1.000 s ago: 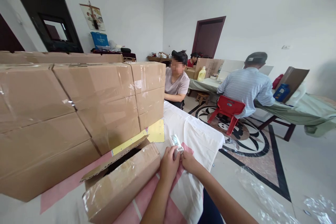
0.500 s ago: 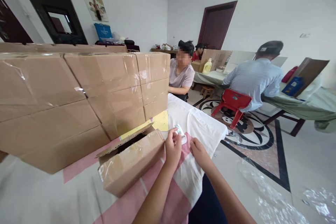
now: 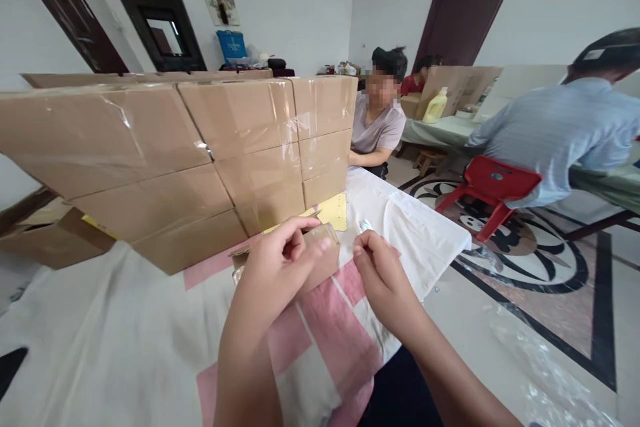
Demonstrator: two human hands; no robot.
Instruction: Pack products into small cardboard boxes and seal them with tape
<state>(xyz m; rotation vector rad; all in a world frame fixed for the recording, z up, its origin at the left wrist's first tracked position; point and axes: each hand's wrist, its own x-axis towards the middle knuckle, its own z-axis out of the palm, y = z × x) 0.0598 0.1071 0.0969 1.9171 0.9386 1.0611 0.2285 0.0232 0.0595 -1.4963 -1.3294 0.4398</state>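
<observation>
My left hand (image 3: 277,263) is raised in front of the small cardboard box (image 3: 323,260), hiding much of it. Its fingers are curled, with the thumb lying toward them; anything between them is too small or hidden to make out. To its right, my right hand (image 3: 383,270) is closed in a pinch above the cloth, its contents hidden. Just behind the right fingertips shows a small white packet (image 3: 365,225), mostly covered by that hand. The box stands on the pink and white cloth (image 3: 335,327), its top flap partly raised.
A wall of taped cartons (image 3: 260,147) stands behind the box, with a yellow sheet (image 3: 334,210) by its foot. One person (image 3: 380,123) sits beyond the cartons. Another person (image 3: 555,133) sits on a red chair (image 3: 500,180) at the right. Clear plastic wrap (image 3: 560,373) lies on the floor.
My view has turned left. My left hand has moved left and toward me, away from the white packet and in front of the box. My right hand now overlaps the packet.
</observation>
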